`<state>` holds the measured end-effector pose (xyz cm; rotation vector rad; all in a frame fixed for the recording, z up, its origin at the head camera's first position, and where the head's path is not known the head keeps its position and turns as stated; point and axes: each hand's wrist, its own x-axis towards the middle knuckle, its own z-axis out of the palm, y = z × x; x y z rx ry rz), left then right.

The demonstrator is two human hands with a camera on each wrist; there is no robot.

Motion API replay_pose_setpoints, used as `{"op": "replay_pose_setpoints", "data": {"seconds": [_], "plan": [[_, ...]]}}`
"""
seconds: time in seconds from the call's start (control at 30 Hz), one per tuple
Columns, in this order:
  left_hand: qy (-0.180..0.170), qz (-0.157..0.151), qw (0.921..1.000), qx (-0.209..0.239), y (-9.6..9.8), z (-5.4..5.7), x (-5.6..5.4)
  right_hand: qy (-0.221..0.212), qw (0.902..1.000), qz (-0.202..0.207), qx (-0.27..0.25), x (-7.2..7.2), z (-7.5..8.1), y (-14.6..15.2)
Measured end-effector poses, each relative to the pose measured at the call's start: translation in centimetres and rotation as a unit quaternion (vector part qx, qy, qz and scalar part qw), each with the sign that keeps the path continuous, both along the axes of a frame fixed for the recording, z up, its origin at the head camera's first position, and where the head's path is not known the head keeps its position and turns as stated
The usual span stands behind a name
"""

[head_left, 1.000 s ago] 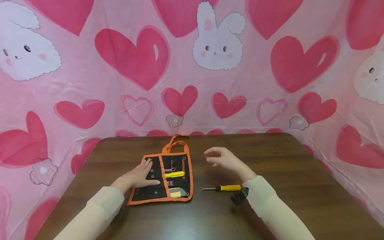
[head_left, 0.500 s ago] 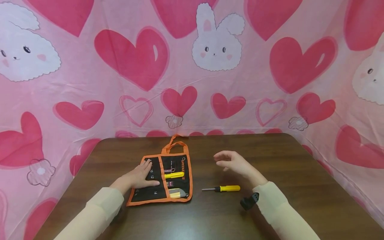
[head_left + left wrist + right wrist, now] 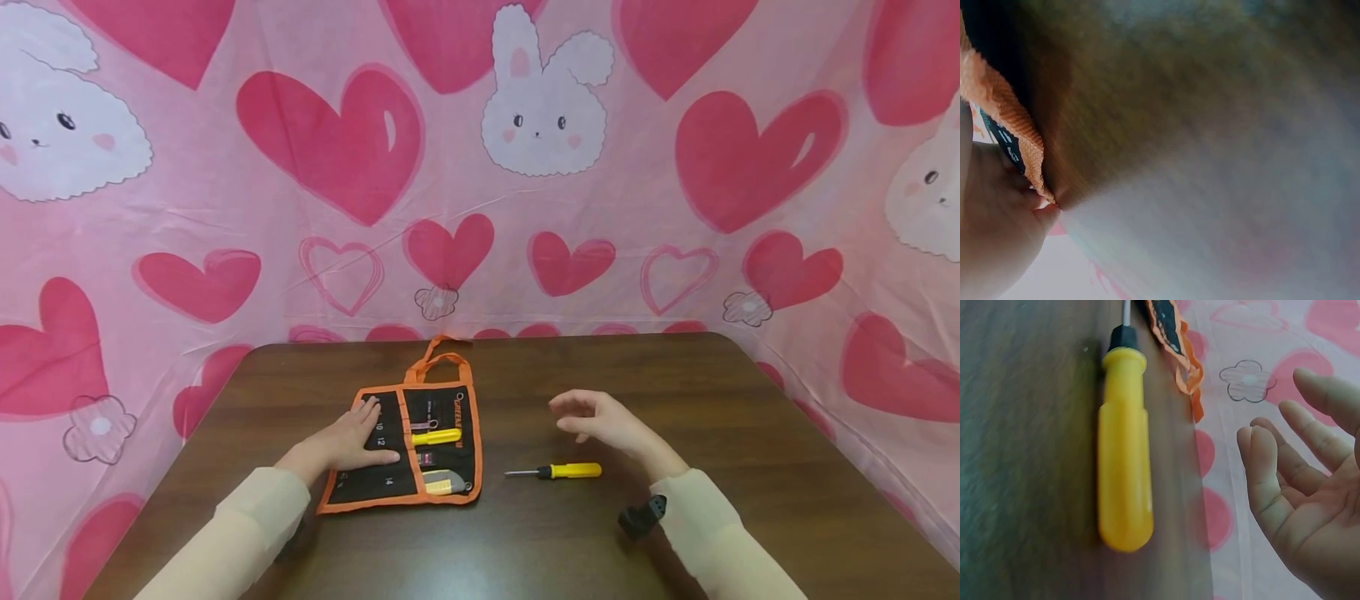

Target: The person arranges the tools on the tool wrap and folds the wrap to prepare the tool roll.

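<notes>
My left hand (image 3: pixel 341 440) rests with spread fingers on the left half of a black tool pouch (image 3: pixel 382 481) with orange edging. In the pouch's right half sit a yellow handle (image 3: pixel 437 437) and a utility knife (image 3: pixel 444 482) with a yellow and grey body. To the right of the pouch lies a screwdriver (image 3: pixel 573 471) with a yellow handle, its shaft pointing left. Above and beyond that handle hovers my right hand (image 3: pixel 607 421), fingers loosely bent and holding nothing. In the right wrist view the screwdriver's handle (image 3: pixel 1125 475) lies apart from the fingers.
Orange straps (image 3: pixel 438 360) extend from the pouch's far side toward the back edge of the brown wooden table (image 3: pixel 480 550). A pink cloth (image 3: pixel 450 192) with hearts and rabbits hangs behind the table. A black camera (image 3: pixel 641 517) is strapped under my right wrist.
My right hand has drawn back to the right and toward me, away from the pouch. The left hand, pouch and screwdriver have stayed in place.
</notes>
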<state>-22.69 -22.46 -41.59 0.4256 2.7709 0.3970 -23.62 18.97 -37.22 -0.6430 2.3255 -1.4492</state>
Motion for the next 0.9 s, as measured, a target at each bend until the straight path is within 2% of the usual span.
{"op": "replay_pose_setpoints", "data": {"seconds": [0.1, 0.2, 0.53, 0.9], "plan": [[0.000, 0.001, 1.0000, -0.001, 0.0, 0.0, 0.0, -0.007, 0.9999, 0.010, 0.000, -0.5, -1.4, 0.8], [-0.001, 0.002, 1.0000, 0.000, 0.0, 0.0, 0.1, -0.009, 0.9998, 0.015, 0.007, -0.6, -2.1, 1.3], [0.001, 0.000, 1.0000, 0.001, 0.0, -0.1, 0.0, -0.014, 0.9988, 0.009, 0.047, -0.2, -3.0, 2.3], [0.006, -0.004, 1.0000, -0.001, 0.0, -0.1, -0.1, -0.004, 0.9969, 0.046, 0.064, 0.1, -4.1, 3.2]]}}
